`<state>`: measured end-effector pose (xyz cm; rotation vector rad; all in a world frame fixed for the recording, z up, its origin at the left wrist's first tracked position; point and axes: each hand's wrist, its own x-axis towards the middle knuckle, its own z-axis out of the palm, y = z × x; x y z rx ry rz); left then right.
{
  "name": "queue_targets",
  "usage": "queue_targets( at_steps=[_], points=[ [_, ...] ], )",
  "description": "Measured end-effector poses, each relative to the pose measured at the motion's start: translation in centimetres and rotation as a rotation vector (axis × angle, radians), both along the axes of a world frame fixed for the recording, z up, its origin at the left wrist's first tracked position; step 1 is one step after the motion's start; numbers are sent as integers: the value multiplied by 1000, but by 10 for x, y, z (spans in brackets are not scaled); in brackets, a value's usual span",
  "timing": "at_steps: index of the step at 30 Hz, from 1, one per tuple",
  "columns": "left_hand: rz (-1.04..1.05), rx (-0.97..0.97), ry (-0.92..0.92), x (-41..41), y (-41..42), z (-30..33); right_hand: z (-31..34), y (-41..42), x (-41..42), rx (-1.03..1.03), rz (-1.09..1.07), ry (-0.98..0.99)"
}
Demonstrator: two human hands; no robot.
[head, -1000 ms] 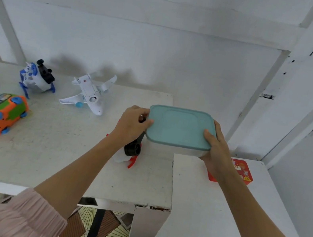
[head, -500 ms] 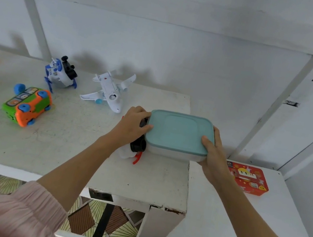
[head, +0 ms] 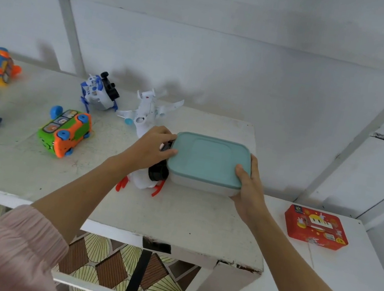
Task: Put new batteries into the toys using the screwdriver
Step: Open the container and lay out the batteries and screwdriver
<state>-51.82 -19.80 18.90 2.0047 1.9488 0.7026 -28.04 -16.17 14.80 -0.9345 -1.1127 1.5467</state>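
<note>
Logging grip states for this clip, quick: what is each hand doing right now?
Left hand: grips the left end of the teal-lidded container.
Right hand: grips the container's right end, thumb on the lid.

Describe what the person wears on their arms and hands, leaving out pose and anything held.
Both arms have loose, gathered pale pink sleeves pushed up, leaving the forearms bare. The left hand and right hand are bare: no gloves, rings or watch visible.
</note>
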Motion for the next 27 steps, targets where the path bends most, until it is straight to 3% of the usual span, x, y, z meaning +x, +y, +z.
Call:
queue_targets(
  at_steps=[10, 14, 17, 22, 27],
  points=[
    [-16, 45, 8, -15, 0, 1, 3, -8, -15, -29, 1, 36],
    [-12, 101, -95, 13, 7, 6, 8, -4, 8, -10, -35, 35],
    [30, 113, -188, 38, 10, 2, 5, -2, 26, 18, -78, -79],
    [83, 66, -276, 61, 5, -25, -8, -8, 47, 114, -139, -471],
    [197, 40, -419, 63, -5, -42, -15, -12, 49, 140, -103, -607]
  ],
)
